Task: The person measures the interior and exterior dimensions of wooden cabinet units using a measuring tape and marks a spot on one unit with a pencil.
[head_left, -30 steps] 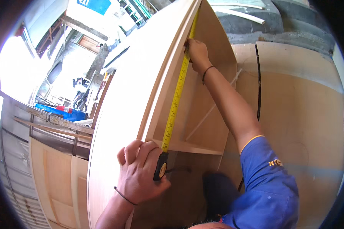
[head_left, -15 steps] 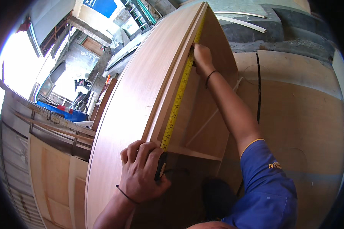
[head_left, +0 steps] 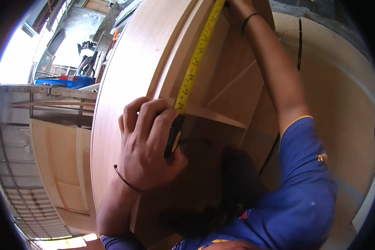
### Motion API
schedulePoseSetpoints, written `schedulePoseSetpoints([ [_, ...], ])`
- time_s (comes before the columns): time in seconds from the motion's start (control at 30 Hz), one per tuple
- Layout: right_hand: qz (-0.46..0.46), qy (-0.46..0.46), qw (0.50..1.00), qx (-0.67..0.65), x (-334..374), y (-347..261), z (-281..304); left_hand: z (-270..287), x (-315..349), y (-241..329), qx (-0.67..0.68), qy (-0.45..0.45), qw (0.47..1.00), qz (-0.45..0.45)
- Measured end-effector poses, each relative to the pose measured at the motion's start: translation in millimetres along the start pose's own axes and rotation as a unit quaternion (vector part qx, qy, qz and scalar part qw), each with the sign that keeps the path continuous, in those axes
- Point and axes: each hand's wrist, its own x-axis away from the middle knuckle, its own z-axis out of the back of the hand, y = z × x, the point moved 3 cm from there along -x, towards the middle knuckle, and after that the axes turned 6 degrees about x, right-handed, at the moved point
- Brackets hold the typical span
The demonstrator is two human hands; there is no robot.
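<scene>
A wooden cabinet lies in front of me, its pale top face running away from me and its inside open on the right. My left hand is closed around the black case of a tape measure at the near end of the cabinet's edge. The yellow blade stretches from the case along that edge and leaves the view at the top. Beside the blade's far part, my right hand is closed, partly cut off by the upper rim; what its fingers hold is hidden.
Panelled wooden doors stand at the left, beside a corrugated metal sheet. Behind them is a blue container with clutter around it. Large wooden sheets cover the right side, with a dark gap between them.
The view has dipped and come nearer, so the cabinet's far end has left the picture. Both hands now appear higher in it. The left hand still grips the tape measure, its blade still out.
</scene>
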Motion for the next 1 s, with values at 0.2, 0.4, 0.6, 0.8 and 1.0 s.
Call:
schedulePoseSetpoints([
  [0.2,-0.006,-0.007,1.0,0.026,10,9,-8,2,7,-2,-0.005,-0.011,1.0,0.008],
  [0.4,0.002,-0.023,0.999,-0.024,6,0,-2,6,-2,0,0.046,0.014,0.999,-0.013],
  [0.6,-0.006,-0.045,0.998,-0.032,13,2,-9,7,0,2,0.01,-0.001,1.0,0.001],
  [0.8,-0.012,-0.026,0.999,-0.017,15,2,-9,7,1,4,-0.01,-0.005,1.0,-0.005],
  [1.0,-0.003,-0.032,0.999,-0.031,10,9,-11,6,4,3,-0.002,-0.002,1.0,-0.002],
])
